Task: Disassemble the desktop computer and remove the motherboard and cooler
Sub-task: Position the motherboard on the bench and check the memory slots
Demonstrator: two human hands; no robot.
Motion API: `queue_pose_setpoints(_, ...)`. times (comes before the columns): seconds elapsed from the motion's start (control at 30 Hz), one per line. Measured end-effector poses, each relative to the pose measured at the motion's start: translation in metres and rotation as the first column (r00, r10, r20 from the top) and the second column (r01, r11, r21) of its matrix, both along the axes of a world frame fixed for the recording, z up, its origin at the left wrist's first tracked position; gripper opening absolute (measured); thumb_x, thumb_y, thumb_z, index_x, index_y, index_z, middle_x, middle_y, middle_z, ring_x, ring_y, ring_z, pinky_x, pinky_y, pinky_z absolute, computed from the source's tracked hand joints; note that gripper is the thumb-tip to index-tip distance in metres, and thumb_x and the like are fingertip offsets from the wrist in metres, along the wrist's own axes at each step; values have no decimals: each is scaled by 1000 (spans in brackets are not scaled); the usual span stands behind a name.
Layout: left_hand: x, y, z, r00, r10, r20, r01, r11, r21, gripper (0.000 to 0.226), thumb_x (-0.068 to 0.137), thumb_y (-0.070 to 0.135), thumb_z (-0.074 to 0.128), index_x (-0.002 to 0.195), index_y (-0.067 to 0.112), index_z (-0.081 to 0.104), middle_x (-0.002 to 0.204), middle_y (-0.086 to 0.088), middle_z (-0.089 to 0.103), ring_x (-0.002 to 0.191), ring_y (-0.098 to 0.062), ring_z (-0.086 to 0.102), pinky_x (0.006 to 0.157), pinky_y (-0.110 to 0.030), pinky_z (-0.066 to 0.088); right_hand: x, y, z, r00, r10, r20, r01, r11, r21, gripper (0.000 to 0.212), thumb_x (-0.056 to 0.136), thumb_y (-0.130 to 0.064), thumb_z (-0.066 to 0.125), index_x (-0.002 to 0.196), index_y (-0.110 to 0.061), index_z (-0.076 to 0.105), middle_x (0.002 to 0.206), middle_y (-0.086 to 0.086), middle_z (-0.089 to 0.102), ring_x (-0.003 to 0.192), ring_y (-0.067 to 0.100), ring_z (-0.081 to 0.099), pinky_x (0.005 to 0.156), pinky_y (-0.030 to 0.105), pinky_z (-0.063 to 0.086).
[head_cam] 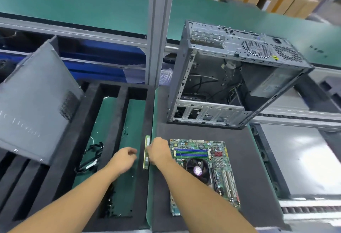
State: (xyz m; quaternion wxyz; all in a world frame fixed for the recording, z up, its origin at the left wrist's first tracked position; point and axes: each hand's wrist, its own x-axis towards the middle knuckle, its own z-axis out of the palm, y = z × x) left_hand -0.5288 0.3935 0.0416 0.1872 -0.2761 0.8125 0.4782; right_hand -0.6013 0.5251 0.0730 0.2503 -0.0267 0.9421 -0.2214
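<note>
Your right hand (159, 150) is pinching the memory stick (146, 160) on the foam tray's (110, 92) right edge; your left hand (124, 160) is hovering loosely curled, empty.

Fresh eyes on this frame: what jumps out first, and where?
The gutted computer case stands open at the back right, with the motherboard and its cooler flat on the dark mat before it. At centre the right hand pinches a memory stick on edge, the left hand beside it; a grey side panel sits tilted at left.
</note>
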Motion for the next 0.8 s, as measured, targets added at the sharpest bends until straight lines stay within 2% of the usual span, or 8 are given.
queue_pose_setpoints(0.13,-12,17,14,977,-6,-212,-22,992,-128,17,97,21,53,100,31,66,97,12,67,72,-6,60,60,-19,42,-2,29,30,995,6,-96,-11,998,-58,27,99,-20,46,103,-3,67,107,20,69,98,37,65,80,37,52)
queue_pose_setpoints(0.27,-20,48,25,945,-115,-307,104,993,-54,18,95,17,57,88,32,66,84,7,70,60,-10,60,51,-16,42,-5,75,52,990,-29,-135,14,993,-113,24,100,-19,45,104,-13,67,107,12,70,95,30,65,83,33,51)
queue_pose_setpoints(0.37,-20,74,26,873,-333,-357,311,943,-117,17,95,17,60,93,33,64,91,12,69,77,-3,62,66,-14,46,-2,114,56,984,-52,-171,38,996,-83,23,99,-14,46,106,-14,68,114,10,67,98,25,62,89,33,49)
queue_pose_setpoints(0.5,-18,107,18,836,-441,-327,447,892,-61,22,92,21,66,113,24,66,98,11,69,86,-6,65,81,-26,53,16,151,45,984,124,-126,-100,979,179,29,96,-34,55,119,-20,63,138,11,52,134,30,39,112,36,28)
queue_pose_setpoints(0.6,-16,122,13,817,-514,-262,512,855,-80,43,86,30,72,127,21,61,106,6,67,88,-7,61,73,-18,46,33,162,40,977,198,-72,-172,947,270,61,84,-61,59,133,-28,49,143,4,44,137,28,31,117,51,17)
queue_pose_setpoints(0.67,-16,125,12,795,-557,-242,553,828,-92,56,82,33,76,132,19,56,119,3,64,101,-12,61,86,-26,50,40,171,39,968,251,12,-247,945,216,92,70,-69,68,146,-32,32,148,1,33,141,27,21,117,61,14)
queue_pose_setpoints(0.73,-13,124,13,773,-595,-220,584,803,-119,65,82,40,74,139,19,51,131,2,58,115,-15,57,100,-38,47,44,179,41,940,336,65,-342,923,175,116,64,-61,81,154,-28,16,153,-1,23,145,26,9,117,61,21)
queue_pose_setpoints(0.8,-11,121,16,749,-634,-194,608,773,-180,71,85,44,70,146,18,45,139,2,52,126,-18,50,107,-42,41,44,184,42,917,399,8,-392,896,207,113,67,-47,84,155,-23,17,151,3,27,142,28,14,114,54,33)
